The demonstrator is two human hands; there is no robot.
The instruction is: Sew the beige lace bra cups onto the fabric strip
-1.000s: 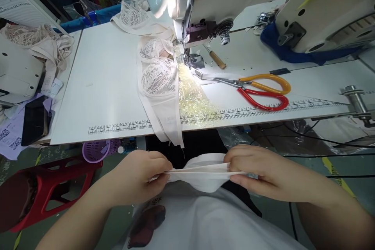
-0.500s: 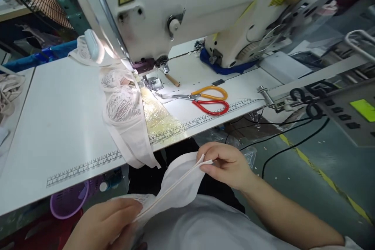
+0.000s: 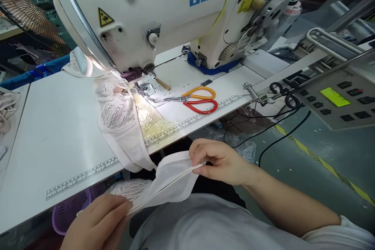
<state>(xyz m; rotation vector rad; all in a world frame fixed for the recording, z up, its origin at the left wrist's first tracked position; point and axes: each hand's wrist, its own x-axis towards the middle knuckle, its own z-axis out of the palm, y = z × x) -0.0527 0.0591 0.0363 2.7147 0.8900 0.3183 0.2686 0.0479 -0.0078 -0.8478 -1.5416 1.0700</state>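
Observation:
A white bra point(image 3: 172, 183) with a lace cup is stretched between my two hands over my lap. My left hand point(image 3: 101, 216) grips its lace end at the lower left, fingers closed. The thumb and fingers of my right hand point(image 3: 216, 160) pinch the other end, where a seam runs along the wing. Another white lace bra point(image 3: 117, 113) lies on the sewing table point(image 3: 58, 125), its upper part by the needle area and its lower end hanging past the front edge. The needle itself is too small to make out.
A white sewing machine point(image 3: 175, 11) spans the table's back. Scissors point(image 3: 200, 99) with orange and red handles lie right of its foot. At right is a control panel point(image 3: 336, 97); a purple basket point(image 3: 68, 211) sits below the table. A fan point(image 3: 29, 0) stands at far left.
My left hand has shifted slightly down and left, and the fabric is pulled straighter. At the right end, the split edges now lie together. The camera view has tilted, showing more machine and panel.

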